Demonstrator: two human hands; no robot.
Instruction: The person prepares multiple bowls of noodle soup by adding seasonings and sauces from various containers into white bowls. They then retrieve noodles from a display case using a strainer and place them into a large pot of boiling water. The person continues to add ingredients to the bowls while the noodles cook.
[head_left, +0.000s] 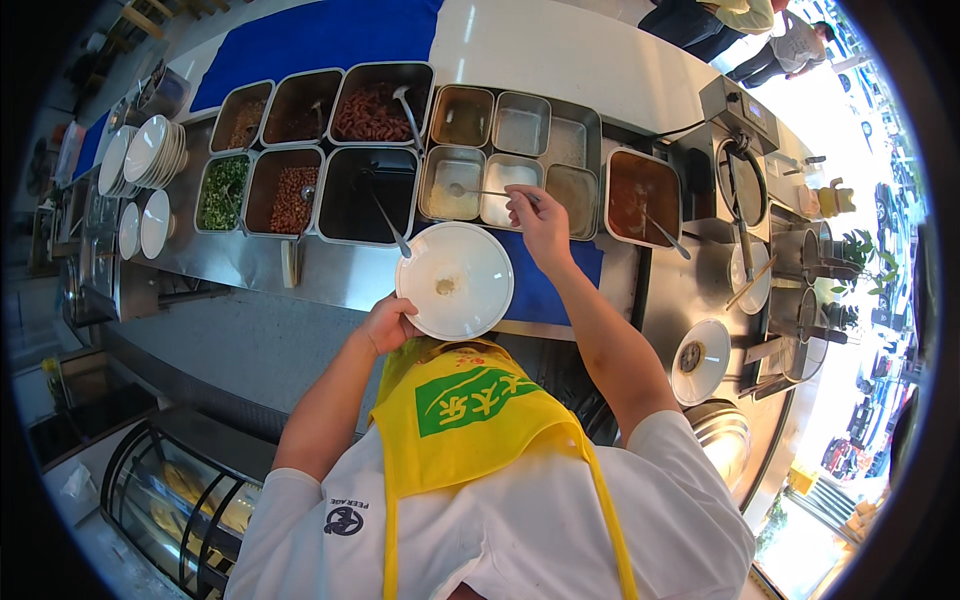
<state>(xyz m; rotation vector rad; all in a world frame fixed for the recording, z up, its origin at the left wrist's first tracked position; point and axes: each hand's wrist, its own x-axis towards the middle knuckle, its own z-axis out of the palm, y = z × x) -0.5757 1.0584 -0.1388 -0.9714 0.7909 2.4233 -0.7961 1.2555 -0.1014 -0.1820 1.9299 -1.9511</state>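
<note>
My left hand grips the rim of a wide white bowl at its lower left, thumb on top. A small pale brown heap of seasoning lies at the bowl's middle. In my right hand is the handle of a small metal spoon. The spoon's bowl is over a steel container of pale yellowish granules, and whether it touches them I cannot tell. Beside that container, a steel container of white powder sits partly under my right hand.
Left of the bowl stand steel pans of dark liquid, peanuts and chopped green onion. A pan of reddish-brown sauce is at right. White bowls are stacked far left. Another bowl rests on the right counter near strainers.
</note>
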